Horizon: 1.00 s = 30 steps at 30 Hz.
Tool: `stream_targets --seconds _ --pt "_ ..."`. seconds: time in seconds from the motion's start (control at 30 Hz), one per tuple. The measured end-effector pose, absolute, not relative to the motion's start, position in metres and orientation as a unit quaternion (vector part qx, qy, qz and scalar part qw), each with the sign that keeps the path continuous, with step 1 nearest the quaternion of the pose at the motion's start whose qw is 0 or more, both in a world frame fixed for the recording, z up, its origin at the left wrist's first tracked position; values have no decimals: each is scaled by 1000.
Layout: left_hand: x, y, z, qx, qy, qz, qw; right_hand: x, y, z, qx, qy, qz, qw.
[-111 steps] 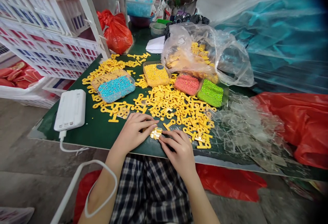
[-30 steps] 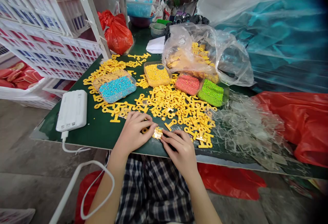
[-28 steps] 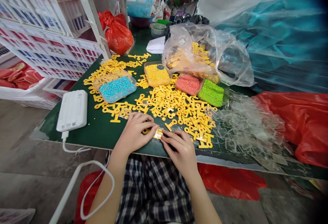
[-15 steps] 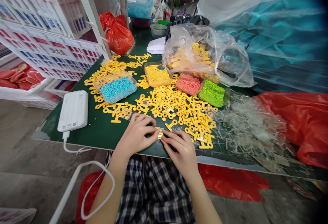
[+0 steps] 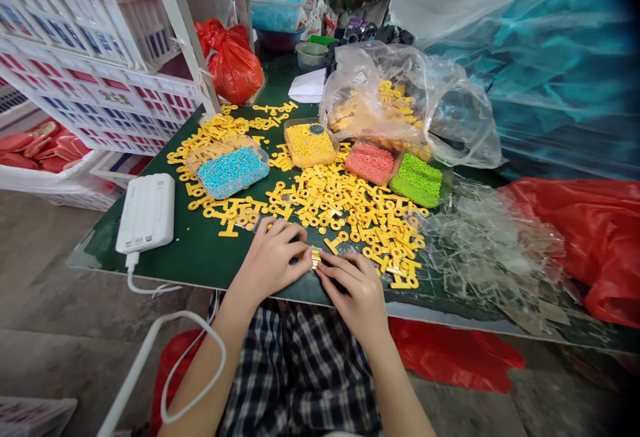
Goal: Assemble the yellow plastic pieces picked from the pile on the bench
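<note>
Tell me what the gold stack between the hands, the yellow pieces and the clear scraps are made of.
The gold stack shines like metal or metallised plastic; it is too small to tell. The yellow pieces look like matte, opaque moulded plastic, with crisp flat edges. The clear scraps look like thin glossy plastic sheet, transparent and crumpled.

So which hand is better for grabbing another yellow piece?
Probably the left hand: its fingers lie right beside the loose yellow pieces, while the right hand sits against the small gold stack.
</note>
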<state>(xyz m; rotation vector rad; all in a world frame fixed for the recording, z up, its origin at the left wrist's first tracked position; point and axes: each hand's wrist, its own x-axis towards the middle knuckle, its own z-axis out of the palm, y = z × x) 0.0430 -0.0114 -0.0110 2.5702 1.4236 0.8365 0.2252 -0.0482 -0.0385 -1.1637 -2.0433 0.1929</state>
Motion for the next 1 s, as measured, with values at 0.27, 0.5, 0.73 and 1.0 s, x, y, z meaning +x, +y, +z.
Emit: stream_targets --seconds 0.27,0.5,0.73,1.0 --pt "41 -12 -10 836 466 272 102 225 -49 -40 -462 -798 75 379" --pt "43 -12 -13 837 468 267 93 225 -49 -39 -458 -798 74 383" --pt "46 -12 -13 826 488 270 74 225 -49 -39 -458 -800 76 381" --pt "45 -11 -15 825 484 285 55 225 -48 -40 -461 -798 79 381"
